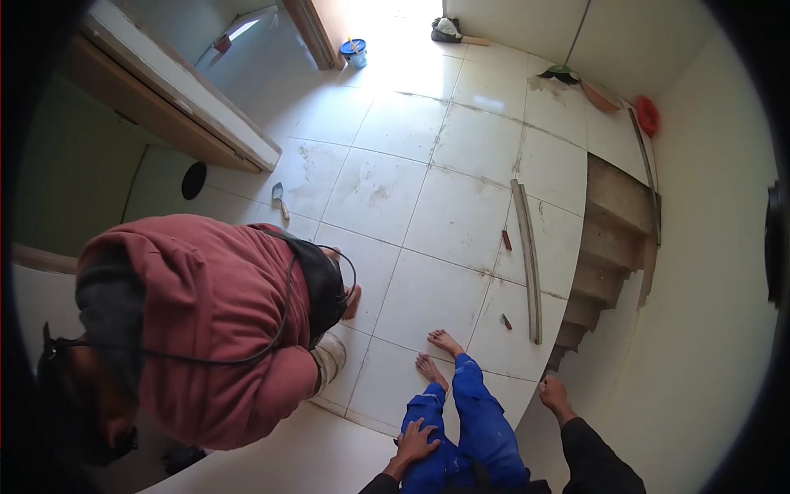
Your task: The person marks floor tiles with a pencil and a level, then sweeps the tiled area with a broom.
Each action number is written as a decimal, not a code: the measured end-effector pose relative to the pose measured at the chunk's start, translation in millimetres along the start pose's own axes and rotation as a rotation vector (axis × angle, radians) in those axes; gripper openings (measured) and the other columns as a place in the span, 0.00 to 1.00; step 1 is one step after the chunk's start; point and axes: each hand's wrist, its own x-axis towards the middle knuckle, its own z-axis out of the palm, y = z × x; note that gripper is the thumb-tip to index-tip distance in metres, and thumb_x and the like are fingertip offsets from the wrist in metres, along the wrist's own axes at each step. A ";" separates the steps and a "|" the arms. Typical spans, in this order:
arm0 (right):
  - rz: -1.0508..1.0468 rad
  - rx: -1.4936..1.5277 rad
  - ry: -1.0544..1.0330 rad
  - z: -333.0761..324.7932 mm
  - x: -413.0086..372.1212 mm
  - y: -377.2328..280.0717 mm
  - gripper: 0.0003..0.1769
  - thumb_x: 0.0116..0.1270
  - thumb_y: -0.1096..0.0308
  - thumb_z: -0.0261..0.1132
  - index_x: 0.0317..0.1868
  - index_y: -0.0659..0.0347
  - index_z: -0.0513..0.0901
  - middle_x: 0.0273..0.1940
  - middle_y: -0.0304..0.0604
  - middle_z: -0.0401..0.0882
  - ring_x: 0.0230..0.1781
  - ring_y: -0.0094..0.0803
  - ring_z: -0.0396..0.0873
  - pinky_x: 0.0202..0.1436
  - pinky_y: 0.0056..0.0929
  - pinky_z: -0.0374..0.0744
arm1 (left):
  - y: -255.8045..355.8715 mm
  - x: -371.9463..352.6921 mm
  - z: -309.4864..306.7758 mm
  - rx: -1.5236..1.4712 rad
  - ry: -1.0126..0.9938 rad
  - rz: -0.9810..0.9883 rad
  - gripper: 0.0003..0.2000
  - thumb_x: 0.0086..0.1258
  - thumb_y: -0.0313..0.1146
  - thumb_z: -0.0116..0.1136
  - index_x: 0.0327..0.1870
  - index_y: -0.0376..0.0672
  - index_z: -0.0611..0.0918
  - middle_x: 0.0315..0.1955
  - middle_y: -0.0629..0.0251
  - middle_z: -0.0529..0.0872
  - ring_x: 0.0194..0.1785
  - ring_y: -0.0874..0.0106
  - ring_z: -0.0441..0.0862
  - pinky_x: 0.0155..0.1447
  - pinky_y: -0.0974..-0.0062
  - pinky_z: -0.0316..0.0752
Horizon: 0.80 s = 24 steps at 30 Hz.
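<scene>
My left hand (415,442) lies with its fingers spread on the thigh of my blue trousers (485,420). Off to the other side, my right hand (556,392) is curled closed near the edge of the tiled floor, beside the stairwell. Whether anything is inside those fingers is hidden. My bare feet (437,354) stand on white floor tiles (420,305). A long grey bar (528,263) rests on the tiles ahead of my right hand. Close to it are a small reddish piece (506,240) and another small dark object (505,322).
A person in a red hoodie (214,321) bends down at my left. Beyond them lies a trowel (280,200). Concrete steps (605,247) drop away on the right. A blue bucket (353,53) stands by the doorway; an orange basin (601,96) leans near the far wall.
</scene>
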 end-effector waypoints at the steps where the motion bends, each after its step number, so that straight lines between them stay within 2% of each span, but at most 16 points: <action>1: 0.005 0.022 0.004 -4.6 -30.5 -0.1 0.12 0.70 0.59 0.61 0.41 0.59 0.84 0.39 0.57 0.87 0.43 0.59 0.85 0.47 0.55 0.82 | -12.9 -7.1 -4.5 -0.148 0.007 0.088 0.31 0.71 0.56 0.61 0.74 0.61 0.74 0.78 0.53 0.65 0.81 0.51 0.60 0.77 0.42 0.61; 3: 0.006 0.068 0.078 -9.6 -72.2 3.1 0.14 0.68 0.57 0.64 0.39 0.60 0.85 0.38 0.56 0.88 0.41 0.58 0.86 0.45 0.54 0.82 | -32.2 -10.5 -21.4 -0.428 0.067 0.267 0.28 0.73 0.51 0.62 0.71 0.51 0.78 0.66 0.49 0.80 0.73 0.54 0.74 0.75 0.61 0.69; 4: 0.008 0.087 0.094 -11.5 -83.6 1.2 0.14 0.68 0.57 0.64 0.39 0.60 0.85 0.38 0.56 0.88 0.41 0.58 0.86 0.45 0.54 0.82 | -32.6 -11.5 -43.1 -0.413 0.036 0.169 0.30 0.73 0.50 0.64 0.72 0.44 0.76 0.67 0.50 0.80 0.70 0.54 0.77 0.73 0.60 0.71; 6: 0.020 0.097 -0.008 2.0 -107.7 -5.7 0.16 0.65 0.55 0.67 0.42 0.59 0.89 0.38 0.55 0.89 0.40 0.58 0.87 0.42 0.53 0.83 | -32.9 -5.8 -82.9 -0.599 0.022 0.038 0.30 0.74 0.50 0.63 0.72 0.44 0.76 0.65 0.49 0.82 0.64 0.55 0.83 0.69 0.60 0.76; 8: -0.048 0.111 -0.072 42.2 -104.0 5.0 0.19 0.62 0.53 0.71 0.44 0.58 0.91 0.34 0.53 0.89 0.35 0.53 0.87 0.42 0.50 0.84 | -27.8 15.2 -120.7 -0.534 0.078 0.000 0.30 0.74 0.51 0.63 0.72 0.44 0.76 0.63 0.48 0.84 0.63 0.55 0.84 0.65 0.61 0.78; 9: 0.114 0.132 -0.203 101.5 -80.3 24.3 0.14 0.58 0.55 0.74 0.38 0.55 0.94 0.41 0.55 0.90 0.47 0.53 0.89 0.59 0.48 0.84 | -11.2 21.1 -148.0 -0.500 0.114 0.013 0.30 0.74 0.51 0.63 0.72 0.45 0.76 0.61 0.47 0.85 0.64 0.54 0.84 0.66 0.62 0.78; 11: 0.137 0.281 -0.320 112.2 -75.5 25.5 0.20 0.62 0.47 0.71 0.44 0.51 0.94 0.44 0.55 0.90 0.53 0.55 0.87 0.64 0.48 0.81 | 25.3 47.3 -199.1 -0.486 0.186 0.149 0.30 0.74 0.52 0.62 0.72 0.45 0.76 0.62 0.47 0.85 0.63 0.54 0.84 0.66 0.63 0.77; 12: 0.121 0.292 -0.314 111.6 -59.2 24.6 0.20 0.62 0.47 0.71 0.44 0.51 0.94 0.44 0.55 0.90 0.53 0.55 0.87 0.64 0.48 0.81 | 50.6 61.7 -227.8 -0.495 0.212 0.177 0.29 0.74 0.50 0.62 0.72 0.47 0.76 0.62 0.44 0.84 0.63 0.52 0.84 0.67 0.61 0.77; 15: 0.140 0.184 -0.333 79.8 -24.4 9.1 0.24 0.62 0.48 0.69 0.40 0.63 0.89 0.44 0.62 0.88 0.52 0.59 0.86 0.55 0.52 0.84 | 155.5 83.9 -336.1 -0.498 0.221 0.333 0.28 0.75 0.47 0.62 0.72 0.46 0.75 0.61 0.44 0.84 0.62 0.53 0.85 0.64 0.61 0.79; 16: 0.145 0.155 -0.329 64.2 -1.4 1.5 0.25 0.62 0.48 0.68 0.39 0.67 0.87 0.44 0.65 0.88 0.52 0.60 0.86 0.52 0.54 0.85 | 186.2 91.4 -362.7 -0.482 0.234 0.335 0.28 0.75 0.47 0.62 0.72 0.46 0.75 0.61 0.44 0.84 0.62 0.53 0.85 0.64 0.61 0.79; 18: 0.126 0.411 -0.107 2.8 53.5 -23.6 0.21 0.60 0.58 0.70 0.41 0.71 0.86 0.43 0.63 0.88 0.51 0.58 0.87 0.50 0.53 0.86 | 247.0 129.9 -434.7 -0.476 0.196 0.542 0.27 0.76 0.46 0.62 0.72 0.46 0.75 0.61 0.44 0.84 0.61 0.52 0.85 0.62 0.62 0.81; 19: 0.218 0.173 -0.154 -39.3 86.2 -40.0 0.19 0.60 0.61 0.71 0.42 0.71 0.85 0.44 0.64 0.88 0.49 0.56 0.88 0.50 0.49 0.86 | 273.6 149.6 -466.9 -0.403 0.211 0.586 0.26 0.76 0.46 0.62 0.71 0.47 0.75 0.60 0.43 0.85 0.60 0.51 0.86 0.63 0.61 0.81; 21: 0.447 0.542 -0.135 -126.8 148.8 -68.4 0.15 0.60 0.64 0.70 0.40 0.69 0.85 0.40 0.60 0.89 0.43 0.53 0.90 0.52 0.47 0.86 | 319.1 195.4 -532.2 -0.334 0.193 0.564 0.26 0.76 0.46 0.62 0.71 0.46 0.76 0.60 0.44 0.85 0.60 0.51 0.86 0.63 0.60 0.80; 22: 0.140 0.164 -0.070 -144.1 193.2 -71.1 0.10 0.60 0.66 0.69 0.38 0.64 0.85 0.33 0.54 0.89 0.35 0.49 0.90 0.50 0.46 0.86 | 330.1 208.9 -549.4 -0.294 0.168 0.502 0.26 0.76 0.47 0.62 0.71 0.46 0.76 0.59 0.44 0.85 0.60 0.51 0.86 0.63 0.60 0.80; 23: 0.365 0.713 0.102 -198.4 218.0 -98.8 0.09 0.61 0.65 0.70 0.36 0.63 0.84 0.31 0.50 0.89 0.36 0.47 0.91 0.48 0.44 0.86 | 349.6 219.5 -578.2 -0.281 0.155 0.455 0.27 0.75 0.48 0.62 0.70 0.45 0.77 0.58 0.44 0.86 0.61 0.51 0.85 0.64 0.60 0.80; 24: 0.304 0.757 0.156 -269.8 237.9 -132.9 0.09 0.61 0.65 0.70 0.34 0.62 0.83 0.32 0.48 0.89 0.40 0.47 0.90 0.47 0.44 0.85 | 373.7 220.6 -612.0 -0.209 0.143 0.463 0.28 0.75 0.49 0.62 0.70 0.44 0.76 0.58 0.45 0.86 0.60 0.51 0.86 0.63 0.60 0.80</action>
